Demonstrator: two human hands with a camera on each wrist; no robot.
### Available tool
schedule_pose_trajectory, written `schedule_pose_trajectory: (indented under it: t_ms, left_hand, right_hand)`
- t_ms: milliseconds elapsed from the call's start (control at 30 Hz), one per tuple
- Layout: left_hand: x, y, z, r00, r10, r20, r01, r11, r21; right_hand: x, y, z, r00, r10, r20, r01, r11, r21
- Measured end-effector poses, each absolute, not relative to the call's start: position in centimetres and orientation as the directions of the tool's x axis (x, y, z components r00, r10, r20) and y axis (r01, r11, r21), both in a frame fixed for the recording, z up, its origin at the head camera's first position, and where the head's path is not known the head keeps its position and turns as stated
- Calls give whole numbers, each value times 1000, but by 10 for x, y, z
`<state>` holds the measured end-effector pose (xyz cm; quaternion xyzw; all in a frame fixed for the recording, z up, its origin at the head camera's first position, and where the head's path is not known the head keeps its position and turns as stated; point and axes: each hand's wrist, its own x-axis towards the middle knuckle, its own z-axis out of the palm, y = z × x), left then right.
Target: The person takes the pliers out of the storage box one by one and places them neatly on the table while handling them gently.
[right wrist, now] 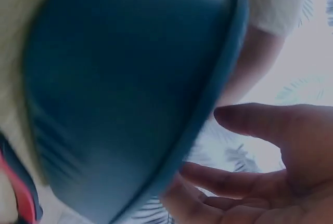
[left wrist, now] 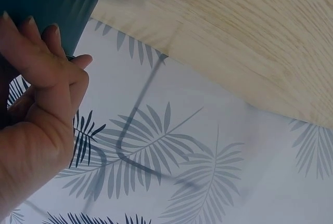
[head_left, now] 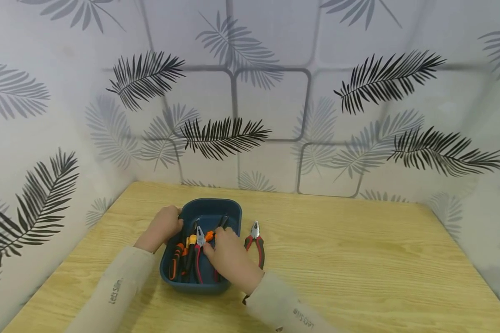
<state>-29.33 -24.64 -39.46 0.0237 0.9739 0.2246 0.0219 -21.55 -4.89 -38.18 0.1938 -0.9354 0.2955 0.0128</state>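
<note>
My left hand [head_left: 165, 225] grips the upper left rim of a dark blue plastic bin [head_left: 210, 289]; its fingers [left wrist: 39, 52] lie against the bin's outer wall in the left wrist view. Over the bin's right side reaches my right hand [head_left: 231, 256], fingertips down among the tools beside an orange piece [head_left: 209, 236]. Thumb and fingers stand apart in the right wrist view, their tips partly behind the rim. Inside lie red-handled pliers [head_left: 199, 259], a yellow-and-black handled tool [head_left: 191, 245] and an orange-and-black handled tool [head_left: 176, 261].
Just right of the bin, a second pair of pliers [head_left: 256, 236] with red-and-black handles lies on the wood-grain table [head_left: 358, 259]. A wall [head_left: 275, 101] with a leaf pattern rises behind the table and along its left side.
</note>
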Motion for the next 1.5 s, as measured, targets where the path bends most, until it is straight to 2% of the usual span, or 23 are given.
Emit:
schedule_pose_trajectory:
  t_ms: [233,600,967,1067,1233,1367,1500]
  left_hand:
    - [-294,-246,-398,-998,55,-26,39,907,420]
    - [-289,-241,-396,-998,66,-20,52,907,418]
    - [-286,-241,-394,-996,88,16,87,913,398]
    - [-288,-243,-396,-996,85,19,86,914,396]
    - [-289,-245,-396,-995,96,27,99,913,395]
    - [-289,-245,-394,-995,98,31,102,912,396]
    - [-288,-245,-393,-995,98,26,100,913,396]
  right_hand:
    - [-206,-69,-395,-923,-383,43,-358,811,-463]
    - [-206,-80,-416,-926,-373,56,-373,884,-280]
    - [-209,-89,-417,-910,-414,6,-414,908,-65]
    - [-210,-91,-416,-907,-421,-3,-420,907,-40]
    - [-214,-94,-419,-924,-381,-13,-380,924,-46]
    - [-221,-93,-424,-955,-290,-58,-277,946,-166]
    - [-224,-88,-425,-964,-255,-71,-216,913,-346]
